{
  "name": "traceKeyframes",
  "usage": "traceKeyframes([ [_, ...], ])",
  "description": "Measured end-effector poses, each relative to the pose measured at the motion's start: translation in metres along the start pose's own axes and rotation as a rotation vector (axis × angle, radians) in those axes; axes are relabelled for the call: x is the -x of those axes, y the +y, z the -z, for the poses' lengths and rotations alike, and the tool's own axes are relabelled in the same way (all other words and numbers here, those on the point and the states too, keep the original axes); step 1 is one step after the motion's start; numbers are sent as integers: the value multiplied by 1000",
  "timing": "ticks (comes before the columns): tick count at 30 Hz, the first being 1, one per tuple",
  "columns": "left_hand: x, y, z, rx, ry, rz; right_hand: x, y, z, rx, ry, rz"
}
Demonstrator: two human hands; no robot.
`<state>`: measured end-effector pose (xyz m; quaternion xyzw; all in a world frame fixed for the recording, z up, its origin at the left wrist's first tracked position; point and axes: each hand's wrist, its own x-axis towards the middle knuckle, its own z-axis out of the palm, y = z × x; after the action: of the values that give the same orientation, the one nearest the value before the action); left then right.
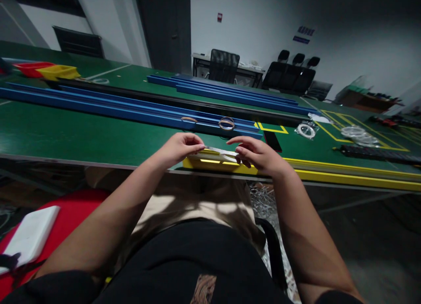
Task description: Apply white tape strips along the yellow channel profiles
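A thin white strip [221, 151] stretches between my two hands above the front edge of the green table. My left hand [184, 148] pinches its left end between thumb and fingers. At the other end, my right hand [261, 155] grips the strip near the thumb, its index finger lifted away. Directly beneath lies a long yellow bar [329, 170] running along the table edge to the right. Just beyond my hands, a brown-rimmed ring [226, 123], resembling a tape roll, rests on long blue rails [131, 112].
More blue rails [230, 92] lie farther back. White rolls in clear plastic [306, 130] sit to the right, near a black flat object [272, 141]. Red [31, 68] and yellow trays [61, 71] stand far left. A white box [31, 236] rests on a red surface at lower left.
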<state>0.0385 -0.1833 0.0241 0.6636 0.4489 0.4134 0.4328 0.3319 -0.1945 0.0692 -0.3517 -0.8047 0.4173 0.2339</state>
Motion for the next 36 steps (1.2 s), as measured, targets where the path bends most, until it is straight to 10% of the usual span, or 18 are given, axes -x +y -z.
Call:
traceKeyframes([
  [13,9,-56,29,-478,79,213,-35,-3,-7,1181,-137,-402],
  [31,7,-74,24,-794,144,205,-67,4,-38,1219,-91,-491],
  [36,-8,-67,32,-854,5,-25,-74,6,-40,1211,-82,-525],
])
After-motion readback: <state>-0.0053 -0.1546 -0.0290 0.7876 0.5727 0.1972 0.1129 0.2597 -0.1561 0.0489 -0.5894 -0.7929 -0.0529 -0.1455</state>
